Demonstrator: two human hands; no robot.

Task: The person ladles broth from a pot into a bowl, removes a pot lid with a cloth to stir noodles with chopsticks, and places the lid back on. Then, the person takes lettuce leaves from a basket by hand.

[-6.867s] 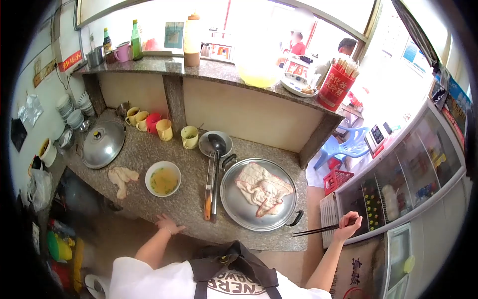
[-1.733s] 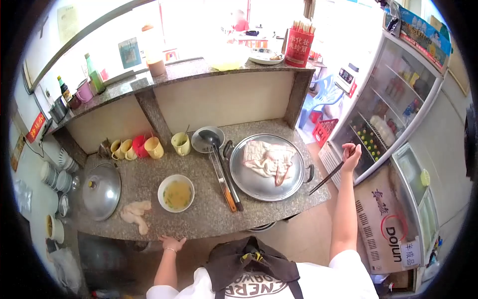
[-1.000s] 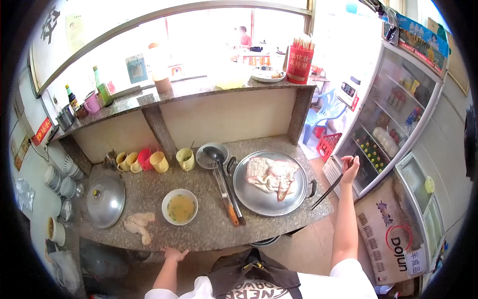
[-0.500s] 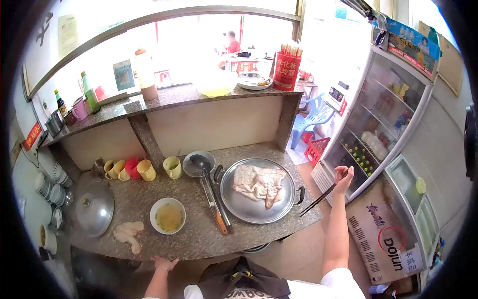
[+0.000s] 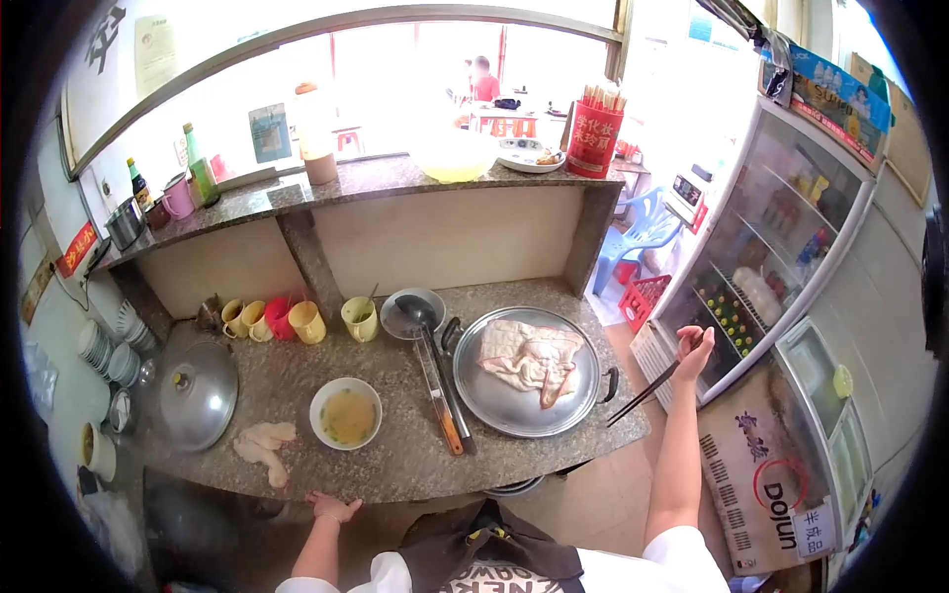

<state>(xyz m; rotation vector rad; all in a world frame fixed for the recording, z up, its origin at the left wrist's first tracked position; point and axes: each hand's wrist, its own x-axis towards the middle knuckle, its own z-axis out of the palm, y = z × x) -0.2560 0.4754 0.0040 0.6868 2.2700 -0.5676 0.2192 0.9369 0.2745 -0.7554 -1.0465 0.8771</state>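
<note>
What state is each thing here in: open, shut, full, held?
Right hand: closed around dark chopsticks.
Left hand: open, at the counter's edge.
Metal pan: uncovered, pale food on it.
Domed lid: lying knob up.
Bowl: holding yellowish liquid.
Fridge: glass door looks shut.
Red tub: upright, filled with sticks.

Window (image 5: 386, 89) overexposed (edges bowed).

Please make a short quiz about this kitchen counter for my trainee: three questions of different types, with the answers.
1. Which hand holds the black chopsticks?
2. True or false: the domed lid covers the two-handled pan.
3. What lies on that pan? a) the ladle b) a pale folded piece c) the red cup

Key: 1. The right hand. 2. False; the lid lies on the counter, apart from the pan. 3. b.
</note>
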